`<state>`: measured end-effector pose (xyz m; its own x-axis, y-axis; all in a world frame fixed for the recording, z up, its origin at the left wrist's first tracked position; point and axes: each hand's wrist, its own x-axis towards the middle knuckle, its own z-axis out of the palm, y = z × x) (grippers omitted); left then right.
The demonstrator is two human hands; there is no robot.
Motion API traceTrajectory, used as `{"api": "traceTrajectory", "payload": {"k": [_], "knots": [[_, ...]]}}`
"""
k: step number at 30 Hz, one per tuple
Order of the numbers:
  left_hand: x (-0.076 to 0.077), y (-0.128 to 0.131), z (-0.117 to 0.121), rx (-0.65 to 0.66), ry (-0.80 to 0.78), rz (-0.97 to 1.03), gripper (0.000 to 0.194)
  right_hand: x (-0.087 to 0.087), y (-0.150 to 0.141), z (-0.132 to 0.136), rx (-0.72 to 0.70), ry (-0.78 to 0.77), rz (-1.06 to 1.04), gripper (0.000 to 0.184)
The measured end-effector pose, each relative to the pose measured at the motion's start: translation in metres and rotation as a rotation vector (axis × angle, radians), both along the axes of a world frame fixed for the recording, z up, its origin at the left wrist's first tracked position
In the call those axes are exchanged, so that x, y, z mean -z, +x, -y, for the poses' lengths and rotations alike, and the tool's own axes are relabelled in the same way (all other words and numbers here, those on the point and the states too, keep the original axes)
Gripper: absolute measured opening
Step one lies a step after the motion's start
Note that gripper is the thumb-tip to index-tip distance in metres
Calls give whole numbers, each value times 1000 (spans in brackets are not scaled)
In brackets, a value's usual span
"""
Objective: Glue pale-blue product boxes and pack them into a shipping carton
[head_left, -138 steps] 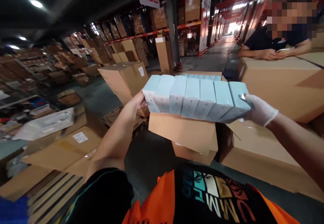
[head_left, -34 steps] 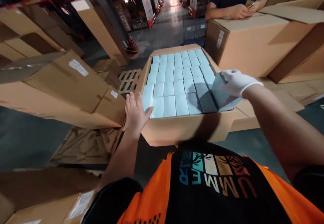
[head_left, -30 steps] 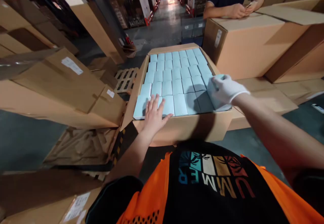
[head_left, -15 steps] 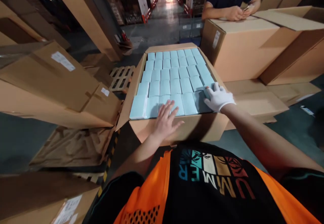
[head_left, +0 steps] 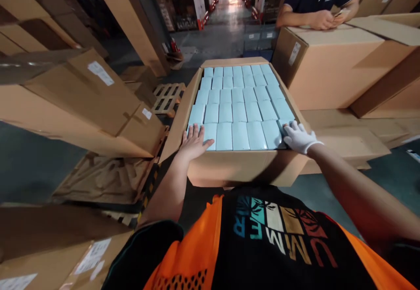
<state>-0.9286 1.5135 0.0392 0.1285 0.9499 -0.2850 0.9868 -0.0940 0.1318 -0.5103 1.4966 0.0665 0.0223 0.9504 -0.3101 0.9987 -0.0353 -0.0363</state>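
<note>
Left hand (head_left: 194, 140) flat, fingers spread, on near-left pale blue boxes (head_left: 240, 106). Gloved right hand (head_left: 298, 137) flat on near-right corner of carton (head_left: 243, 167). Neither grips anything.

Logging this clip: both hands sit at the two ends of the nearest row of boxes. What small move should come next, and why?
Probably lift both hands away. The left hand and gloved right hand lie flat on the ends of the nearest row of pale blue boxes, which looks level with the other rows in the carton, with no gap showing.

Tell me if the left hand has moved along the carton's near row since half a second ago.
Yes. The left hand slid left to the row's end by the carton wall.
</note>
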Motion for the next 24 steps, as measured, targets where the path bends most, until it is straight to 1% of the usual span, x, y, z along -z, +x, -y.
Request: {"api": "traceTrajectory", "payload": {"k": [1,3,5,7,8,9,11,13,14,15,17,18,19,20,22,24], "knots": [[0,0,0,4,-7,-11,92,-5,-3,-4,-11,16,-10,62],[-2,-2,-1,9,3,-30,90,-8,-14,-12,-91,148,-33,63],[-2,-3,0,12,33,-40,88,-1,-30,-18,-209,241,-46,67],[-2,-3,2,15,73,-37,83,13,-45,-18,-305,200,-47,72],[-2,-3,4,15,92,-35,80,19,-49,-14,-328,170,-48,73],[-2,-2,6,12,115,-34,78,25,-50,-8,-337,166,-56,73],[-1,-2,10,1,166,-34,75,32,-43,15,-356,231,-131,65],[1,-2,14,-7,217,-33,74,34,-28,48,-373,271,-315,50],[2,-2,15,-6,237,-29,74,33,-19,65,-339,270,-425,44],[4,-3,15,1,250,-22,73,33,-12,80,-267,268,-522,43],[8,-4,14,15,271,0,73,32,-2,101,-43,304,-617,46],[11,-5,13,18,284,23,72,32,-1,105,81,353,-619,47],[13,-5,13,16,303,52,72,33,-2,106,175,406,-611,45],[15,-4,12,12,325,80,72,34,-6,104,235,457,-605,41],[19,-4,15,-3,422,161,73,37,-15,97,287,538,-597,34],[26,-7,23,-26,570,257,75,42,-21,94,279,576,-560,32]]}}
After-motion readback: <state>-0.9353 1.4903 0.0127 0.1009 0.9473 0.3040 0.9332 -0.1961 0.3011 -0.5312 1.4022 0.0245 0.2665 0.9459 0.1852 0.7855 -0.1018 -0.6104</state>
